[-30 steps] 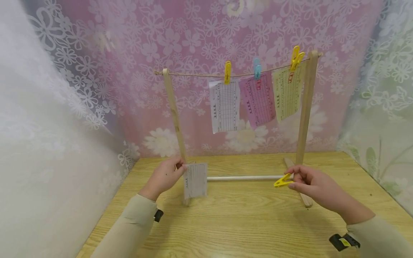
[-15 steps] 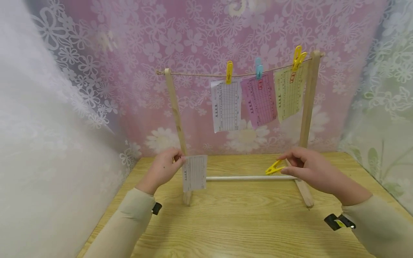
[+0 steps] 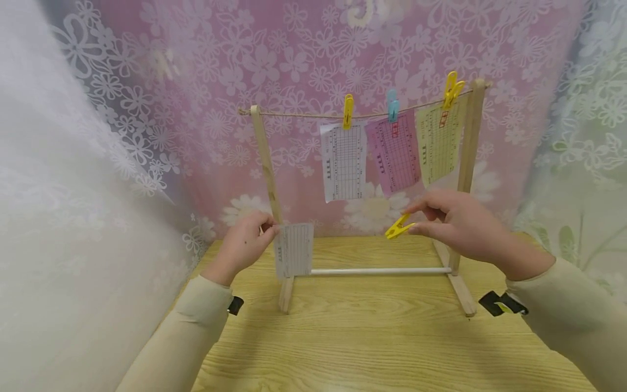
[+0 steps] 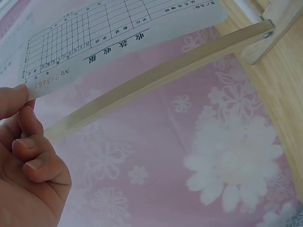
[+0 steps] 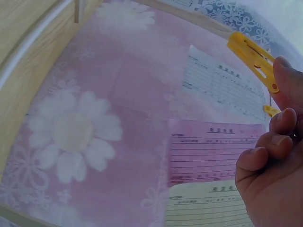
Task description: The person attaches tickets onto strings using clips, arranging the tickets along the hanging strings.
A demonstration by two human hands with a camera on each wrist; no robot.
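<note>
My left hand point(image 3: 244, 243) pinches a white receipt slip point(image 3: 295, 251) by its upper left corner, in front of the left post. In the left wrist view the slip point(image 4: 94, 42) shows a printed grid and a red number, with thumb and forefinger on its corner. My right hand point(image 3: 458, 226) pinches a yellow clothespin point(image 3: 398, 227) by its handle end, its nose pointing left and down. Above, a white slip point(image 3: 344, 163), a pink slip point(image 3: 394, 154) and a pale yellow slip point(image 3: 439, 144) hang from a twine line point(image 3: 303, 115).
The twine runs between two wooden posts point(image 3: 266, 163), joined low down by a white rod point(image 3: 377, 271). A yellow clothespin point(image 3: 348, 111), a blue clothespin point(image 3: 393, 106) and yellow clothespins point(image 3: 452, 91) grip the hanging slips. Floral cloth point(image 3: 294, 163) stands behind the wood-grain table point(image 3: 343, 337).
My right hand has risen and moved left with the yellow clothespin, up from beside the right foot of the rack. My left hand has lifted the white slip somewhat higher.
</note>
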